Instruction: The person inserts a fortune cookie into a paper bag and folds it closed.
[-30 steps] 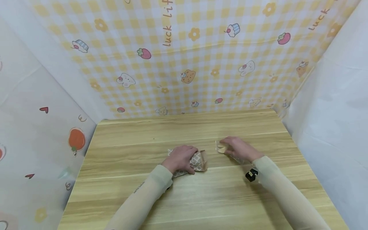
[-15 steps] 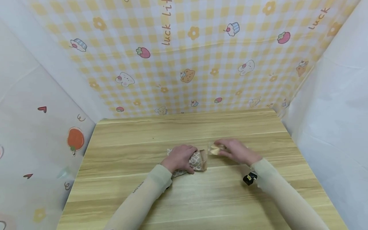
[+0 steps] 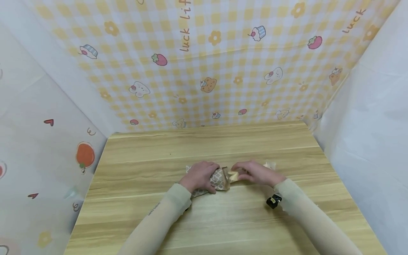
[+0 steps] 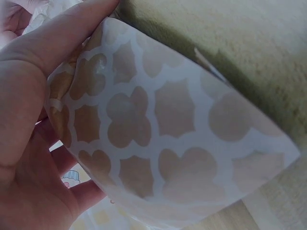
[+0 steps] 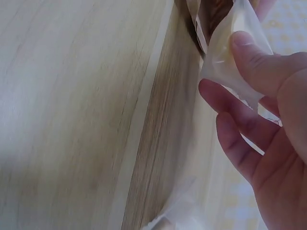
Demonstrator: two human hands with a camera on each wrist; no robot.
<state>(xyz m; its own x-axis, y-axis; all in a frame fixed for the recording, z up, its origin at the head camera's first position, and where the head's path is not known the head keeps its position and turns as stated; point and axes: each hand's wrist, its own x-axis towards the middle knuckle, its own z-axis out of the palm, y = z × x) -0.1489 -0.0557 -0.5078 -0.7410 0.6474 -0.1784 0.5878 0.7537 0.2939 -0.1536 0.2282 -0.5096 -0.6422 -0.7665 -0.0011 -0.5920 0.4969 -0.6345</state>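
A paper bag (image 3: 218, 180) with a brown and white quatrefoil print lies on its side on the table, its mouth facing right. My left hand (image 3: 199, 174) grips it from above; the left wrist view shows thumb and fingers around the printed paper (image 4: 144, 129). At the mouth, my right hand (image 3: 256, 173) pinches a clear packet (image 3: 234, 176) with something pale yellow inside. Thumb and forefinger hold the wrapper (image 5: 223, 64) in the right wrist view, its far end at the bag's opening. How deep the packet reaches into the bag cannot be told.
Another clear wrapper (image 3: 271, 165) lies behind my right hand, partly hidden by it. The wood-grain table (image 3: 223, 219) meets a checked yellow cloth wall (image 3: 191, 99) at the back. White sheets stand on both sides.
My right hand has carried the clear packet leftward to the bag's mouth. A wrapper behind it now shows more. My left hand and the bag have stayed in place.
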